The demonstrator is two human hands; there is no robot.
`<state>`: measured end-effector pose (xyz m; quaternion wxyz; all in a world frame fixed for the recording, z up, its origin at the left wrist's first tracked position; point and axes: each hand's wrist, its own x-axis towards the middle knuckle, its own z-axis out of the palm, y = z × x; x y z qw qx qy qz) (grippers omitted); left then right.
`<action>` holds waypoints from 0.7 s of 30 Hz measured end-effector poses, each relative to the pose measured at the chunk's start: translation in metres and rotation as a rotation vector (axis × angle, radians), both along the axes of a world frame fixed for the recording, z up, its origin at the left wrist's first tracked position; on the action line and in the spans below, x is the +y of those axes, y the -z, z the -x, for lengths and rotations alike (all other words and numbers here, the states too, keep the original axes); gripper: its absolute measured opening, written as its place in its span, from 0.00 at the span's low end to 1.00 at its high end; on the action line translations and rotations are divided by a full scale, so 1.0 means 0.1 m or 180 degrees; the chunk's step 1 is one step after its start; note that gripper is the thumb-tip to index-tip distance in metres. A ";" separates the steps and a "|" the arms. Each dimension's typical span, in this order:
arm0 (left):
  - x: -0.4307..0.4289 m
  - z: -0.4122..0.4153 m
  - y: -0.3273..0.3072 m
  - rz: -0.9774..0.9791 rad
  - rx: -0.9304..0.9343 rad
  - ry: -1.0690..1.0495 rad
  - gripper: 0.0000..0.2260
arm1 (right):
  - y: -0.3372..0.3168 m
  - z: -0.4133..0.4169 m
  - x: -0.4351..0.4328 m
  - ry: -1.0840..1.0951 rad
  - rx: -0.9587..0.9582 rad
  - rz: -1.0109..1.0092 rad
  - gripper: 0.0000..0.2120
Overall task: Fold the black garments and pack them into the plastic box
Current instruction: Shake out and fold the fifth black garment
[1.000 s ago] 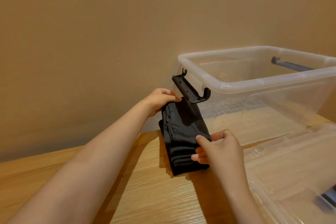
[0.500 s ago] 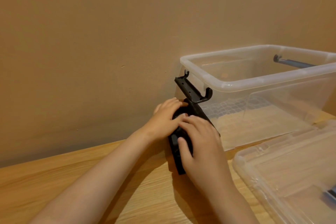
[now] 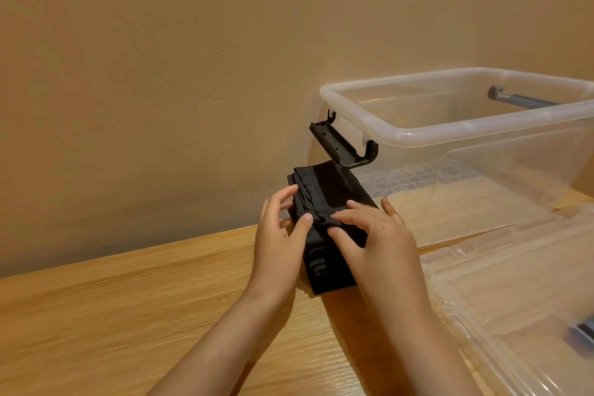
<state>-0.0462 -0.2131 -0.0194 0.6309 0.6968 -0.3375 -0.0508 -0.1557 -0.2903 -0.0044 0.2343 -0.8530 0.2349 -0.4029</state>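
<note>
A black garment (image 3: 328, 190), folded into a narrow thick stack, lies on the wooden table (image 3: 128, 315) against the left side of the clear plastic box (image 3: 418, 135). My left hand (image 3: 279, 235) rests on the stack's left edge, thumb on top and fingers spread along the side. My right hand (image 3: 373, 235) lies flat on the stack's near half with its fingers pressing on the cloth. The box stands open and I see no garment inside it.
A black latch handle (image 3: 342, 146) juts out from the box's left end, just above the garment. The clear lid (image 3: 514, 292) lies flat on the table at the right, in front of the box. A beige wall (image 3: 193, 74) stands close behind.
The garment's far end was folded over and is now pressed flat. Both hands slid back toward me, uncovering the far half of the stack.
</note>
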 end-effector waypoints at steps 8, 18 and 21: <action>0.14 0.21 0.00 0.0739 0.0996 0.0013 0.13 | 0.05 -0.13 0.17 0.0079 -0.0196 0.0513 0.08; 0.15 0.10 0.12 0.0587 0.0464 -0.0141 0.10 | 0.09 -0.08 0.09 0.0009 0.0046 0.0441 0.19; 0.13 0.05 0.20 0.0125 -0.0629 -0.0128 0.13 | 0.09 -0.09 0.09 0.0101 0.0039 0.0460 0.18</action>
